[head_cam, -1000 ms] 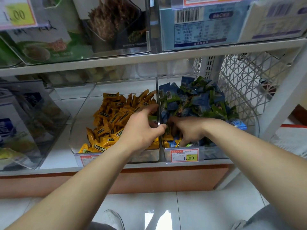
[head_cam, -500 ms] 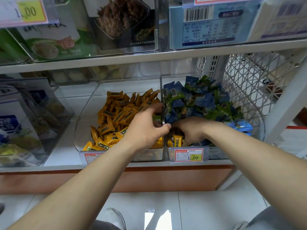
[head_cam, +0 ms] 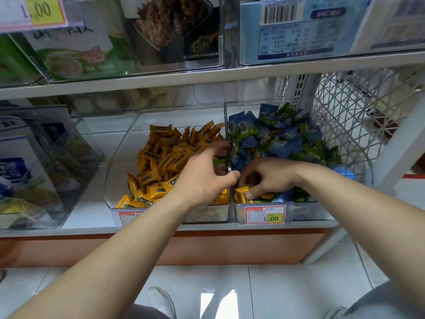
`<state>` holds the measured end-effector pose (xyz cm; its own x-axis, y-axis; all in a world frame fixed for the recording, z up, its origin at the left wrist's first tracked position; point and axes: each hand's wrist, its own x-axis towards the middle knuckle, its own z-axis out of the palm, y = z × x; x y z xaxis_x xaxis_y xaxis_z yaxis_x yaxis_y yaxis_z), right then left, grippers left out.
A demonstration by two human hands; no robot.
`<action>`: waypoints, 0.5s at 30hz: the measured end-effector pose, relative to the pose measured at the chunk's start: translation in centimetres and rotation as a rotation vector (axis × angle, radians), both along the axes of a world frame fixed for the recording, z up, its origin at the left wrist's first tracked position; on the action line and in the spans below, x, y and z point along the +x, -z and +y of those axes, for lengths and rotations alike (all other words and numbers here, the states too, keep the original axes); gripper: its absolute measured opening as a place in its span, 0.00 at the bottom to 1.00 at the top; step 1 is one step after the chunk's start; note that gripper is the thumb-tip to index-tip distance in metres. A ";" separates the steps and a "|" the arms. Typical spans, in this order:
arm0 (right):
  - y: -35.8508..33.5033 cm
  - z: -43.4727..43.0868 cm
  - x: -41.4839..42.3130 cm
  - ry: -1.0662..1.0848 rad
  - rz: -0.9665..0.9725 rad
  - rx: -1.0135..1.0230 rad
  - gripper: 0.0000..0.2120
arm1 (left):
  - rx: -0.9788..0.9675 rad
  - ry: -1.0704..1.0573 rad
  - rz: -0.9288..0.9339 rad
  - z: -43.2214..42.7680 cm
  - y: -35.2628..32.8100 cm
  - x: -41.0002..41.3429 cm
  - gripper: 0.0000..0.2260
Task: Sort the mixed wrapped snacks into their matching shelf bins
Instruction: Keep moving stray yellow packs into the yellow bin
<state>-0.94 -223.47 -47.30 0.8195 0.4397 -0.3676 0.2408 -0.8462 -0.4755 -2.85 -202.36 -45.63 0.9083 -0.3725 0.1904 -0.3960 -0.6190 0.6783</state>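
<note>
Two clear bins stand side by side on the lower shelf. The left bin [head_cam: 115, 171] holds yellow wrapped snacks [head_cam: 165, 157]. Blue and green wrapped snacks [head_cam: 276, 137] fill the right bin [head_cam: 368, 178], with a few yellow snacks [head_cam: 241, 194] at its front left corner. My left hand [head_cam: 202, 180] hovers over the left bin against the divider, thumb and fingers curled round a green snack [head_cam: 219, 162]. My right hand [head_cam: 269, 178] reaches down into the right bin's front, its fingers curled and its thumb pinching one of the yellow snacks there.
A price tag [head_cam: 264, 214] hangs on the right bin's front. A white wire basket [head_cam: 354, 111] stands to the right, a tilted clear bin of boxed goods [head_cam: 34, 169] to the left. The upper shelf [head_cam: 207, 77] overhangs closely. Tiled floor and my shoe [head_cam: 158, 300] lie below.
My right hand has slid slightly toward the right bin's front and closed on the yellow snacks. My left hand has stayed at the divider with the green snack.
</note>
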 end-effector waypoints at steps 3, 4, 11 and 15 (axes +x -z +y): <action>-0.3 -0.5 -0.2 0.026 -0.025 0.067 0.09 | -0.002 0.000 -0.001 0.0 0.0 0.0 0.32; -0.4 -0.8 -0.2 0.055 -0.048 0.100 0.08 | 0.003 0.002 0.000 0.0 -0.1 0.1 0.32; -2.0 -2.8 -0.8 0.331 -0.286 0.386 0.09 | 0.101 -0.062 -0.185 -0.4 -0.4 0.0 0.29; -2.3 -2.9 -1.1 0.522 -0.331 0.689 0.07 | 0.215 -0.089 -0.404 -2.4 -1.3 -0.9 0.32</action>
